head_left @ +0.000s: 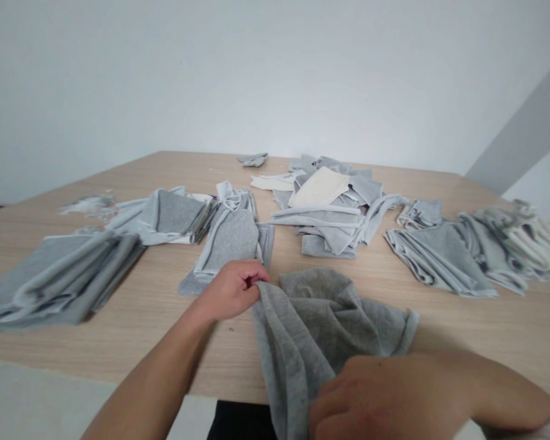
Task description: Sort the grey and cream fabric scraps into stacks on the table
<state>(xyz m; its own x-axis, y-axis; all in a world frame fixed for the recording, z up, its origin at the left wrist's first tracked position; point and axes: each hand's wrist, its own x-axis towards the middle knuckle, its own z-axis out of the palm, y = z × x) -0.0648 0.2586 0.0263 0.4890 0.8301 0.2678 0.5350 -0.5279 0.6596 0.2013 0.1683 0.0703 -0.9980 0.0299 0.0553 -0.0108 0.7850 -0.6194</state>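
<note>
A crumpled grey cloth [321, 318] lies at the near edge of a wooden table [137, 305], partly hanging over it. My left hand [231, 290] is closed, pinching the cloth's upper left corner. My right hand [376, 394] is closed on the cloth's lower part, close to the camera, its fingers curled into the fabric.
Stacks of folded grey cloths sit on the left [55, 278] and in the middle left [231, 241]. A loose heap of grey and cream pieces [330, 205] lies at the back centre. More piles [476, 250] spread along the right. A small scrap [253, 159] rests near the far edge.
</note>
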